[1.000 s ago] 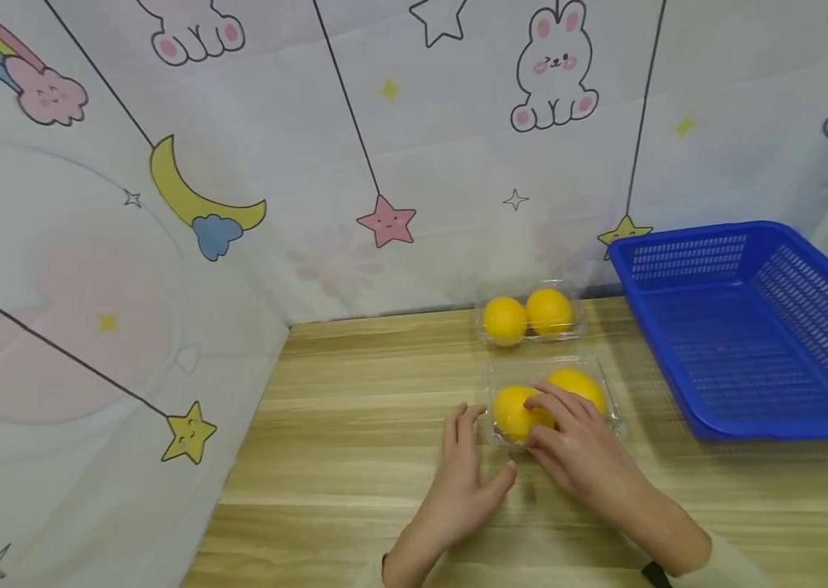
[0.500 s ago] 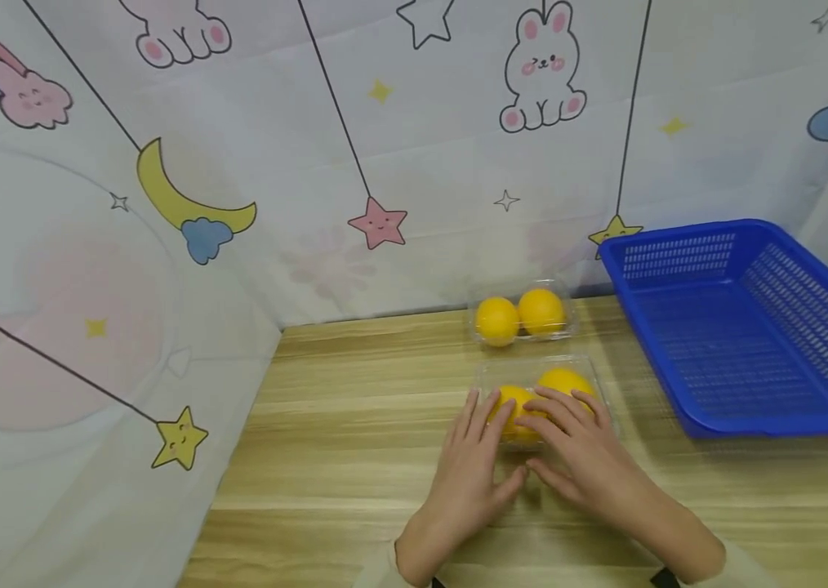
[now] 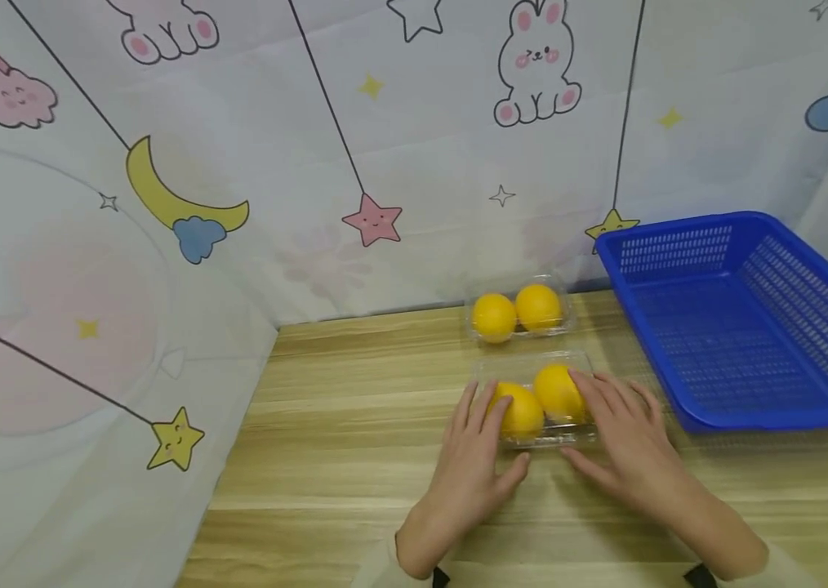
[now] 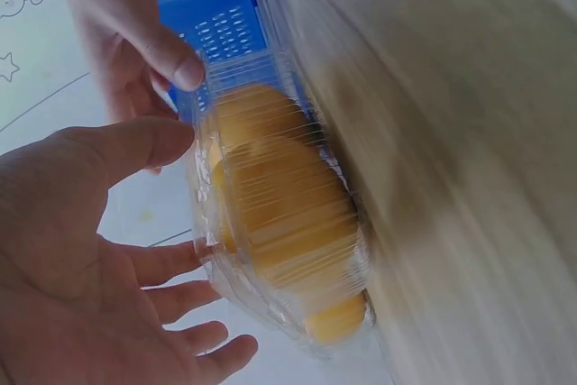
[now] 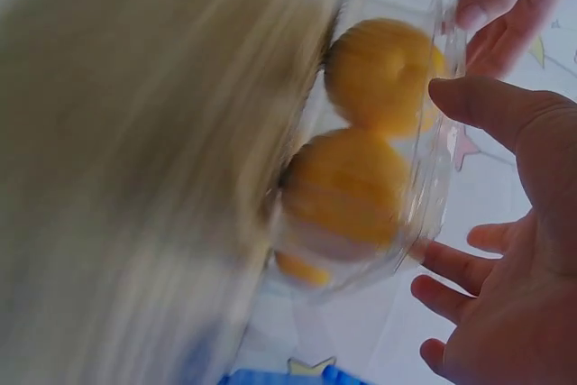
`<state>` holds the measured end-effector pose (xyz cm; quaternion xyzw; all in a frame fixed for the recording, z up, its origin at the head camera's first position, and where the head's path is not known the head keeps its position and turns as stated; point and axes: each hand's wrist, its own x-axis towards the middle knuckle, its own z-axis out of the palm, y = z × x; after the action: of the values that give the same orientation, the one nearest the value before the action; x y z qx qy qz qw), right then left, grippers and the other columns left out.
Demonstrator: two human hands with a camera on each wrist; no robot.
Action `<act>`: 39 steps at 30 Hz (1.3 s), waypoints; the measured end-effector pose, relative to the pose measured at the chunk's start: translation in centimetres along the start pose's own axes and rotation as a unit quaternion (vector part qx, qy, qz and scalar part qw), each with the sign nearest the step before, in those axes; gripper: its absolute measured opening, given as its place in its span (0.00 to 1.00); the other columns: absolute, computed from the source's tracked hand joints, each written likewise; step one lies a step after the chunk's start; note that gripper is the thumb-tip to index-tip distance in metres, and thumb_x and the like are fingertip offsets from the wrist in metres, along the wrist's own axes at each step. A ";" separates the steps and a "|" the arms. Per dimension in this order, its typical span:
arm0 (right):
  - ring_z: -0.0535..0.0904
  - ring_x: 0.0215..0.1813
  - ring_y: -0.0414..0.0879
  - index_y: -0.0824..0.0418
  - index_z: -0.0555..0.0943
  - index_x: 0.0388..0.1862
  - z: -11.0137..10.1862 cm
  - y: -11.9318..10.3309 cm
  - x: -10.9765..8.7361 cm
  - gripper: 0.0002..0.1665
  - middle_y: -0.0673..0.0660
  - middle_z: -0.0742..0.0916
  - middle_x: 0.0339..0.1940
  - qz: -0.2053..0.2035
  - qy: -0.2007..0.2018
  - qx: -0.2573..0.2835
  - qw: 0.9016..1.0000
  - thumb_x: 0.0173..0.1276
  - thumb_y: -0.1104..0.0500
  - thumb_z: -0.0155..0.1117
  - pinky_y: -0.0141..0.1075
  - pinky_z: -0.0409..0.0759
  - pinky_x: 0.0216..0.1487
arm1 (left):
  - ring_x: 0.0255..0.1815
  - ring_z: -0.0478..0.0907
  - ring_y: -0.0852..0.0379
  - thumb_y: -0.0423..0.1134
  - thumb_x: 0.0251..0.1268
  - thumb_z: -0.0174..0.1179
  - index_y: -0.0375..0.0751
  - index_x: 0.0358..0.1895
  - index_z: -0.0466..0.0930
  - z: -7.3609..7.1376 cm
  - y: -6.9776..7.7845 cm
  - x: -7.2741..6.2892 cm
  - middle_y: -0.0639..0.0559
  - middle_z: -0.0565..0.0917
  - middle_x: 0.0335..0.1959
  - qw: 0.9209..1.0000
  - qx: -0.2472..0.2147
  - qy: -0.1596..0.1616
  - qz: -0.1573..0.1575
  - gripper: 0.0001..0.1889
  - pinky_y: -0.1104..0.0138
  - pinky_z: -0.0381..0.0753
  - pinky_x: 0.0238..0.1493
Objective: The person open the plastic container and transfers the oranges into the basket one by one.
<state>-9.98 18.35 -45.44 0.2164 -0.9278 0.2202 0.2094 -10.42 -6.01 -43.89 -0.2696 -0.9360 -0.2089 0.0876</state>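
on the table (image 3: pixel 348 408), we find a box (image 3: pixel 545 442) of oranges (image 3: pixel 558 392) between left hand (image 3: pixel 469 461) and right hand (image 3: pixel 634 445), both spread and touching it; far box (image 3: pixel 520 335) at its twelve o'clock, basket (image 3: pixel 737 335) at two.

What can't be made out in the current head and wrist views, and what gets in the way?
Head: part of the left end of the near box, covered by the left hand.
Head: right end of the basket, cut off by the right edge.
Both wrists: most of the far box, behind the near box.
Both wrists: grain of the table, smeared by blur.
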 end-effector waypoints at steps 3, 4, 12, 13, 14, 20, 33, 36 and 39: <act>0.66 0.74 0.69 0.62 0.69 0.78 -0.3 0.8 -0.7 0.57 0.68 0.77 0.71 0.009 0.004 -0.005 1.000 0.52 0.51 0.86 0.72 0.57 0.69 | 0.85 0.58 0.38 0.48 0.68 0.71 0.35 0.74 0.70 -0.1 0.2 0.2 0.39 0.67 0.81 1.000 -0.005 -0.005 0.006 0.36 0.41 0.65 0.78; 0.65 0.74 0.68 0.62 0.71 0.77 -0.3 1.1 -0.9 0.55 0.68 0.76 0.72 0.010 0.004 -0.007 1.000 0.52 0.51 0.86 0.72 0.58 0.68 | 0.84 0.58 0.38 0.48 0.69 0.71 0.34 0.75 0.70 -0.1 0.3 0.3 0.38 0.67 0.81 1.000 -0.005 -0.008 0.006 0.37 0.42 0.65 0.78; 0.65 0.76 0.70 0.62 0.74 0.75 -0.5 1.8 -1.2 0.49 0.69 0.75 0.75 0.000 -0.012 -0.016 1.000 0.56 0.52 0.84 0.74 0.67 0.65 | 0.83 0.60 0.40 0.52 0.66 0.74 0.29 0.76 0.66 -0.5 1.4 1.1 0.36 0.66 0.80 0.998 0.040 -0.044 -0.009 0.44 0.47 0.63 0.81; 0.65 0.76 0.71 0.62 0.74 0.75 -0.5 1.7 -1.1 0.49 0.70 0.74 0.75 0.002 -0.013 -0.017 1.000 0.56 0.52 0.84 0.75 0.67 0.65 | 0.84 0.60 0.41 0.53 0.66 0.74 0.30 0.77 0.66 -0.5 1.7 1.4 0.36 0.66 0.81 0.997 0.050 -0.054 -0.011 0.45 0.47 0.63 0.81; 0.66 0.76 0.71 0.63 0.74 0.75 -0.5 1.7 -1.1 0.49 0.70 0.74 0.75 0.005 -0.014 -0.019 1.000 0.56 0.53 0.84 0.75 0.68 0.64 | 0.84 0.60 0.41 0.54 0.66 0.74 0.31 0.77 0.66 -0.6 2.0 1.7 0.37 0.66 0.81 0.996 0.059 -0.064 -0.009 0.45 0.47 0.63 0.81; 0.67 0.74 0.72 0.65 0.75 0.73 -0.7 1.8 -1.0 0.47 0.71 0.76 0.72 0.001 -0.001 -0.021 1.000 0.55 0.56 0.84 0.75 0.69 0.64 | 0.85 0.58 0.46 0.57 0.66 0.73 0.45 0.80 0.66 0.0 3.5 3.8 0.45 0.63 0.83 0.989 0.110 -0.096 0.034 0.44 0.50 0.63 0.81; 0.73 0.69 0.70 0.63 0.74 0.75 -0.4 2.6 -1.6 0.49 0.68 0.81 0.67 -0.003 0.007 0.036 0.999 0.53 0.62 0.84 0.71 0.73 0.62 | 0.79 0.65 0.52 0.60 0.69 0.69 0.54 0.76 0.73 1.4 3.3 4.6 0.53 0.71 0.78 0.987 0.147 -0.061 0.032 0.35 0.53 0.67 0.74; 0.78 0.65 0.71 0.67 0.68 0.79 -0.7 2.5 -2.0 0.51 0.72 0.80 0.68 0.058 -0.013 0.092 0.994 0.59 0.63 0.82 0.70 0.77 0.60 | 0.79 0.65 0.52 0.60 0.70 0.69 0.54 0.76 0.73 1.3 3.4 4.7 0.53 0.71 0.78 0.987 0.145 -0.063 0.030 0.35 0.53 0.67 0.75; 0.84 0.59 0.70 0.72 0.64 0.79 -1.0 2.6 -2.4 0.47 0.75 0.80 0.66 0.141 -0.053 0.165 0.975 0.68 0.62 0.77 0.61 0.85 0.54 | 0.80 0.64 0.52 0.60 0.71 0.67 0.55 0.77 0.72 1.3 3.7 4.9 0.53 0.70 0.79 0.987 0.141 -0.073 0.023 0.35 0.53 0.66 0.76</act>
<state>-9.00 21.69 -46.59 0.1266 -0.9095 0.3859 0.0885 -12.58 -0.34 -42.48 -0.2902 -0.9536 -0.0529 0.0608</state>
